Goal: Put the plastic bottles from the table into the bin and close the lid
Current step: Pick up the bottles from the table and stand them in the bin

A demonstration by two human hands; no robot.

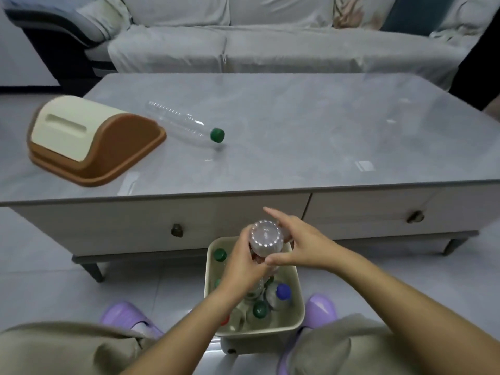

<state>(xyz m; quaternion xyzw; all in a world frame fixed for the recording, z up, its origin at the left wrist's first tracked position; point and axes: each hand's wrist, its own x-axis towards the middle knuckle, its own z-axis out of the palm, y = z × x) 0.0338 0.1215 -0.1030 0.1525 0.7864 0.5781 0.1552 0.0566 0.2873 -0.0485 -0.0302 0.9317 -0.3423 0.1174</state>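
A cream bin point(296, 290) stands open on the floor between my feet, with several capped plastic bottles inside. A clear bottle point(265, 238) stands neck-down in the bin, its base facing me. My left hand point(243, 269) grips its body from the left. My right hand point(300, 244) holds it from the right, thumb on the bottle and forefinger stretched out. On the table point(297, 147) lies one clear bottle with a green cap point(186, 124). The brown and cream bin lid point(89, 139) rests on the table's left end.
The grey table has two drawers with round knobs point(176, 230) facing me. A sofa with a pale cover point(270, 41) stands behind the table. My purple slippers point(320, 309) flank the bin on the tiled floor.
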